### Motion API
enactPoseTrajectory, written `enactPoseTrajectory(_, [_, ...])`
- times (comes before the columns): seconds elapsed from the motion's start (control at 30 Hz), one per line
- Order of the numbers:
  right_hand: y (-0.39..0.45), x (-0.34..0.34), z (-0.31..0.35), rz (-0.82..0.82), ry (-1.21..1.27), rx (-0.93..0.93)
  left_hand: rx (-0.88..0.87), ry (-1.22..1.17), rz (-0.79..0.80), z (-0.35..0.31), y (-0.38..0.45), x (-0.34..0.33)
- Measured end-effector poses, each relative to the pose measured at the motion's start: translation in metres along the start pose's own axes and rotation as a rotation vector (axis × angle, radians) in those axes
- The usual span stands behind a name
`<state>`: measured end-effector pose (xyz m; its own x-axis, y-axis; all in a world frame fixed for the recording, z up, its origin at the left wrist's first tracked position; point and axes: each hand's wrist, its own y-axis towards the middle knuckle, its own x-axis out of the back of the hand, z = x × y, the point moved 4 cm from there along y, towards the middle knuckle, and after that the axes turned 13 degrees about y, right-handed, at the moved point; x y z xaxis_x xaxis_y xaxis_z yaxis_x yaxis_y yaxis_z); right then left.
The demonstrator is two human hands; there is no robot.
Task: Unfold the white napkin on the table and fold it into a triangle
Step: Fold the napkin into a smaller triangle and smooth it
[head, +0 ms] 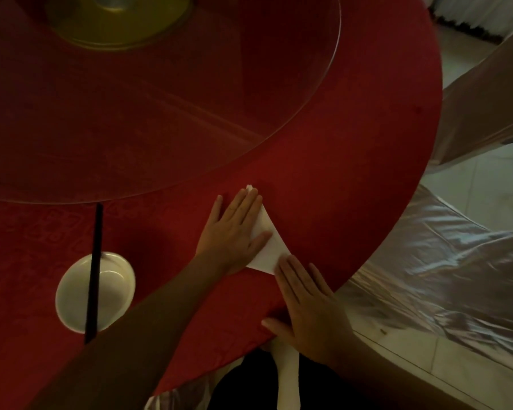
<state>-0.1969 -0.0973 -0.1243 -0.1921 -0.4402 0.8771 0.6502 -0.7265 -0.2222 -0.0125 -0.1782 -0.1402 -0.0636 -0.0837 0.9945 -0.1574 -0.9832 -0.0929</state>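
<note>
The white napkin [269, 252] lies on the red tablecloth [338, 179] near the table's right edge, folded into a narrow triangle with one tip pointing away from me. My left hand [234, 232] lies flat on its left half, fingers spread and pointing away. Flat on the cloth below it, my right hand [308, 303] touches the napkin's near corner with its fingertips. Much of the napkin is hidden under my left hand.
A white bowl [113, 279] with black chopsticks [94, 270] laid across it sits at the left. A glass turntable [279, 119] covers the table's middle. Chairs in shiny pale covers [444, 279] stand to the right, beyond the table edge.
</note>
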Motion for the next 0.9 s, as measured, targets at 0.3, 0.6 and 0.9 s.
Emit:
enactPoseTrajectory(0.3, [-0.01, 0.025, -0.001, -0.052, 0.168, -0.053, -0.011, -0.061, 0.065, 0.001, 0.001, 0.016])
enactPoseTrajectory(0.6, [0.031, 0.053, 0.0, -0.038, 0.365, -0.549, 0.527, -0.761, 0.414, 0.039, 0.051, 0.053])
enactPoseTrajectory(0.9, [0.05, 0.057, -0.024, 0.189, 0.553, -0.59, 0.649, -0.726, 0.645, 0.033, 0.061, 0.051])
